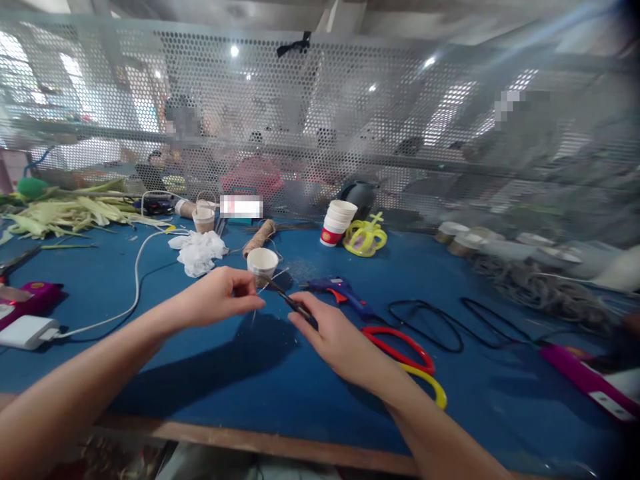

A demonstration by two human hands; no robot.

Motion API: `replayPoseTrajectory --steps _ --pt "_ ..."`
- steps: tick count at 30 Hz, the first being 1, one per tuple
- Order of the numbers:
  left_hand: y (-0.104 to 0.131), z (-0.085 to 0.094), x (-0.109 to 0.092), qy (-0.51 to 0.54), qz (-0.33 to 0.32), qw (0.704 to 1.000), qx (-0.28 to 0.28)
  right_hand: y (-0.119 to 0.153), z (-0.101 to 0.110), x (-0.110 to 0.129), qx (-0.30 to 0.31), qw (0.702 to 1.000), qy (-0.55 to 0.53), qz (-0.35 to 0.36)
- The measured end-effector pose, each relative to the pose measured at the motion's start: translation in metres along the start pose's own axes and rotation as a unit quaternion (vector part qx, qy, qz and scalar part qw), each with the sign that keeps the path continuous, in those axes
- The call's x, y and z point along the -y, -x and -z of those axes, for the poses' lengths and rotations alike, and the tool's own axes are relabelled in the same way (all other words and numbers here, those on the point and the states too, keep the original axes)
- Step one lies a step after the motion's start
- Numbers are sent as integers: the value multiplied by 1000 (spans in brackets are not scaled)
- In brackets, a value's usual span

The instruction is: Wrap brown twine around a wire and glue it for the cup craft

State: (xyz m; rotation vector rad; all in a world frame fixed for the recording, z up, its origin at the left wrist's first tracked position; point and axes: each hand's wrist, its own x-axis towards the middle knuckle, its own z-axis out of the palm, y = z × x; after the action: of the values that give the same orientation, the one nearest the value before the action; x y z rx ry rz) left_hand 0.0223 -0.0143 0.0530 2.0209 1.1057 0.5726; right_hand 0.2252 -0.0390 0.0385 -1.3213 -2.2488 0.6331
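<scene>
My left hand [220, 297] is closed in a loose pinch above the blue table. A thin, pale strand [281, 273] passes at its fingertips, slanting up to the right. My right hand [333, 333] grips slim black tweezers [286, 295], whose tip points up-left toward the strand and my left fingers. Just behind the tips stands a paper cup [263, 261], partly covered by my fingers. Right of it lies a blue glue gun [345, 293] with a red trigger. Large scissors with a red handle [400, 347] and a yellow one lie partly under my right forearm.
At the back stand stacked paper cups [339, 223] and a yellow crown-shaped piece [367, 237]. A twine roll [259, 238] and crumpled white material [199, 251] lie left of them. Pale husks [75, 215], cables, and purple power strips [585, 377] occupy the sides. A perforated screen [280, 120] rises behind.
</scene>
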Motion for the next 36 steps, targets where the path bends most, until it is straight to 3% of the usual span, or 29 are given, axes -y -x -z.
replayPoseTrajectory --steps 2,4,6,8,12,13,15,17,19,20,22,24,26,27,28,29,31,33,36 --pt "4 -1 -14 -214 5 968 -132 -1 -2 -1 -9 1000 22 -16" --pt "6 1 -20 -271 14 951 -145 0 -1 0 -15 999 26 -19" --pt "6 8 -16 -162 13 984 -71 1 1 1 -16 1000 11 -11" --pt "3 15 -4 38 -9 999 28 2 4 2 -13 1000 -10 1" --pt "-4 16 24 315 -25 937 146 4 7 3 -5 999 -30 17" --pt "-5 14 28 341 -19 924 172 4 7 4 -3 999 -30 19" --pt "-6 9 29 351 -24 921 165 4 6 4 3 999 -30 20" --pt "-5 5 21 266 -21 958 110 3 5 4 5 1000 -21 17" --pt "-2 1 7 59 -1 998 26 2 3 3 -4 1000 7 5" --pt "0 0 -1 -66 3 997 -49 1 2 2 -10 1000 24 -3" --pt "3 0 -14 -255 11 956 -142 -1 0 0 -20 998 51 -15" --pt "5 4 -20 -314 16 940 -133 -1 -2 -2 -22 998 57 -14" --pt "5 13 -18 -235 20 971 -40 -1 -1 -3 -26 998 51 -4" --pt "4 18 -13 -144 6 989 38 -1 -1 -3 -29 999 44 2" --pt "3 23 -7 -50 -6 993 105 0 0 -3 -30 999 34 8" --pt "1 27 1 36 -7 990 136 1 1 -3 -30 999 22 13" --pt "-2 29 15 179 -14 972 148 1 2 -2 -27 999 2 16" --pt "-5 23 27 302 -9 937 175 2 4 0 -17 1000 -11 17" --pt "-8 8 33 410 13 896 170 2 4 1 -4 1000 -25 18"
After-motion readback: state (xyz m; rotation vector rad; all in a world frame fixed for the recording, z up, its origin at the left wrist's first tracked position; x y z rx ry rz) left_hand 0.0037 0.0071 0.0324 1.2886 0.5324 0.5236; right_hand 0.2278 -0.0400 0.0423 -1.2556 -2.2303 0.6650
